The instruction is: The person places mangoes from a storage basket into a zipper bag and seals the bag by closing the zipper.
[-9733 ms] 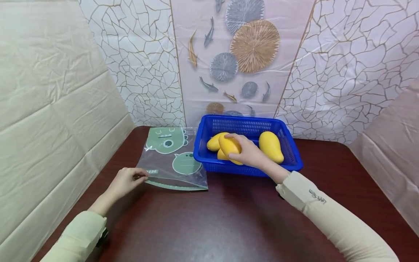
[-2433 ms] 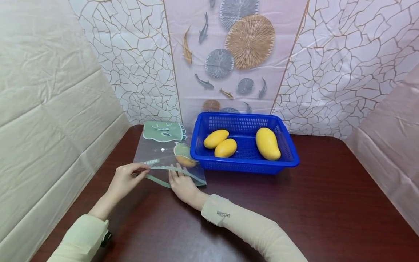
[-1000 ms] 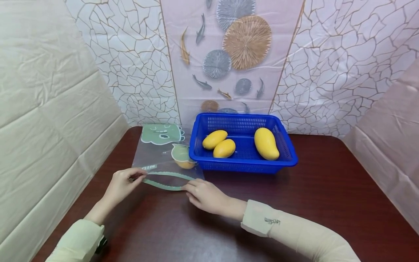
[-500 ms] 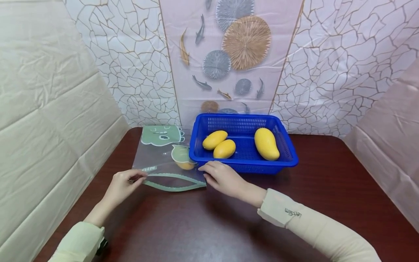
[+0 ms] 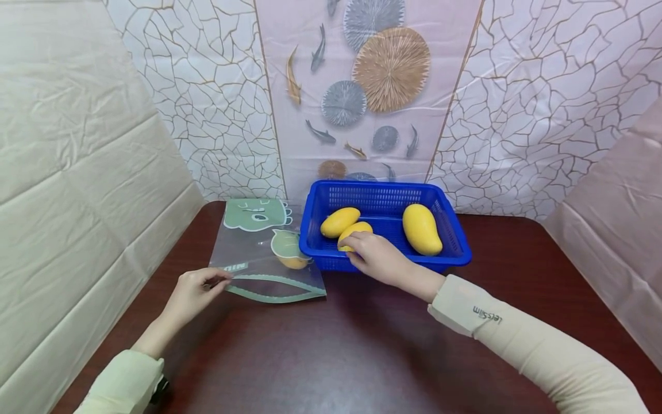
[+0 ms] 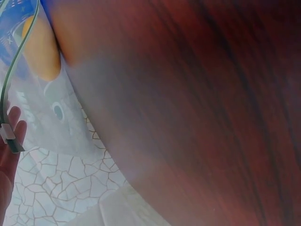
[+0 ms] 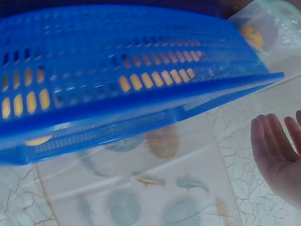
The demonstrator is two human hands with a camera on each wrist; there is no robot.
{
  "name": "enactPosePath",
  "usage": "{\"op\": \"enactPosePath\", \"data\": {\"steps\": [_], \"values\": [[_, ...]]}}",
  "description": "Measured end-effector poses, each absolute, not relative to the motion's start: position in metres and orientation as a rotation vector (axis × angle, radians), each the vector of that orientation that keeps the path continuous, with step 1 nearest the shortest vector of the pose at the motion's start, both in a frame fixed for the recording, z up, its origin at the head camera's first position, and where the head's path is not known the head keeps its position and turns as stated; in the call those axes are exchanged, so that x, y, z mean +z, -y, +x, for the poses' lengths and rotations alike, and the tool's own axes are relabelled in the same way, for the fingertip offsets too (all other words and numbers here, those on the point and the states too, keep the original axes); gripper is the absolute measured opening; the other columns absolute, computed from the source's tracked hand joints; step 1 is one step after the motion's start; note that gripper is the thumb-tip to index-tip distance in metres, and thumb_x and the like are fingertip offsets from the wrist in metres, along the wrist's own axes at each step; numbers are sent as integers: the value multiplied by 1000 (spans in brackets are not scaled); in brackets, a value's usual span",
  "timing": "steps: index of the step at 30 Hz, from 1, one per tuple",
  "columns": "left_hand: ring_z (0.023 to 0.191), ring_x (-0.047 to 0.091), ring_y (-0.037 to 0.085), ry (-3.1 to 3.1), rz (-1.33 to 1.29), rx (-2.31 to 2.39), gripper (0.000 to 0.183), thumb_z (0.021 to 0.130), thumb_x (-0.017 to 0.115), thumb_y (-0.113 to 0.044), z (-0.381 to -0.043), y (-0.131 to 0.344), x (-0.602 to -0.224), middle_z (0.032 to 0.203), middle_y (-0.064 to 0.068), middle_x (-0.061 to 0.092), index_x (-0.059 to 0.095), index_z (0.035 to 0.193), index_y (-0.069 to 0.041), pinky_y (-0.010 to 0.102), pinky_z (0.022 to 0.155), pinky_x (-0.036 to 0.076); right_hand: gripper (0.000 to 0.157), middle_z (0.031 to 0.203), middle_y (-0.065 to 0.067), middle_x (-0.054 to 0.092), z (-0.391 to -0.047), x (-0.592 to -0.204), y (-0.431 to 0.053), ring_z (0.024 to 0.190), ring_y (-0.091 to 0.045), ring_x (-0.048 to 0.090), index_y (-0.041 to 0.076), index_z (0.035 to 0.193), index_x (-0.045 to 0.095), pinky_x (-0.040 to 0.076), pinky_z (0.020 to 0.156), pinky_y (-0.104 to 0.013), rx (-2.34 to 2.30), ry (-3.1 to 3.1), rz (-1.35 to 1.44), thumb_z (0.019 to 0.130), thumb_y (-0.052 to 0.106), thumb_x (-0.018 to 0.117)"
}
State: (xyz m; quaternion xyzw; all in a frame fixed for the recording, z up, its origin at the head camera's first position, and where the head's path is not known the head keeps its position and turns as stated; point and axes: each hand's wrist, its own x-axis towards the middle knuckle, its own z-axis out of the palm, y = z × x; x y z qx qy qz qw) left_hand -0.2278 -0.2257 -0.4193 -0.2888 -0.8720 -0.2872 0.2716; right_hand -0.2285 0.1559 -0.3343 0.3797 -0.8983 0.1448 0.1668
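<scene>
Right hand (image 5: 380,259) stretched over the near rim of the blue basket (image 5: 383,198), the person is reaching to the near mango (image 5: 357,229) with fingers extended and not gripping; whether they are touching the fruit cannot be told. Half a second earlier, this hand was hovering by the right corner of the clear bag (image 5: 250,250), whose mouth is still gaping. The left hand (image 5: 193,290) is pinching the bag's left corner, as before.

In the oldest frame the right hand was holding a mango at the basket; now a bagged mango (image 5: 293,263) is lying inside the plastic. The head view is showing it partly behind a green print, while the left wrist view is revealing more of its long body and a small pale piece (image 6: 7,133) on the green strip. The right wrist view is showing a bare palm and yellow patches through the basket's slots.

Beside the near mango, the left mango (image 5: 338,221) is lying close; the right mango (image 5: 421,230) is resting apart, plump, smooth yellow, tapering toward its near end.
</scene>
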Motion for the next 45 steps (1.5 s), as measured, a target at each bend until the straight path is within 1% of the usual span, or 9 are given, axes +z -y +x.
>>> {"op": "enactPosePath", "data": {"steps": [6, 13, 16, 21, 31, 39, 42, 45], "values": [[68, 61, 0, 2354, -779, -773, 18, 70, 78, 3, -228, 226, -419, 76, -1, 71, 72, 82, -9, 7, 60, 46, 22, 105, -12, 68, -242, -329, -167, 90, -22, 64, 1, 109, 65, 55, 79, -34, 374, 2649, 1031, 87, 4, 64], [69, 61, 0, 2372, -775, -771, 18, 70, 78, 2, -228, 226, -418, 77, -1, 71, 72, 83, -10, 7, 60, 47, 23, 105, -14, 67, -260, -320, -175, 80, -21, 64, 2, 110, 64, 55, 71, -31, 269, 2775, 973, 87, 6, 64], [68, 61, 0, 2368, -776, -773, 19, 70, 77, 4, -228, 226, -418, 76, 0, 71, 72, 82, -9, 9, 59, 48, 25, 106, -15, 66, -267, -316, -177, 82, -23, 65, 3, 111, 64, 55, 72, -31, 199, 2817, 960, 87, 7, 66], [68, 61, 0, 2361, -781, -780, 19, 69, 77, 5, -229, 227, -419, 76, 0, 71, 72, 82, -9, 10, 59, 48, 28, 108, -15, 66, -277, -311, -178, 91, -27, 66, 2, 113, 64, 55, 77, -35, 133, 2872, 941, 86, 7, 67], [68, 60, -1, 2362, -797, -785, 18, 70, 78, 1, -230, 227, -417, 76, -2, 71, 72, 83, -10, 7, 60, 47, 28, 109, -16, 66, -298, -310, -181, 97, -29, 64, 2, 111, 65, 54, 82, -38, 33, 2916, 985, 83, 4, 69], [69, 62, 0, 2373, -800, -789, 19, 70, 78, 2, -230, 226, -417, 77, -2, 71, 73, 84, -10, 7, 61, 47, 31, 107, -17, 66, -311, -316, -187, 96, -31, 63, 1, 111, 66, 53, 82, -40, -74, 2913, 982, 81, 3, 71], [70, 62, 1, 2380, -801, -786, 20, 70, 78, 2, -229, 226, -418, 78, -2, 71, 73, 84, -10, 7, 62, 48, 30, 106, -16, 66, -313, -320, -188, 96, -32, 61, 3, 112, 66, 52, 82, -43, -202, 2915, 993, 82, 4, 70], [70, 63, 2, 2380, -802, -781, 20, 70, 79, 2, -228, 227, -418, 78, -2, 72, 73, 84, -11, 7, 62, 48, 34, 108, -13, 66, -316, -325, -189, 98, -33, 60, 7, 115, 65, 52, 82, -45, -409, 2891, 1004, 82, 10, 72]]}}
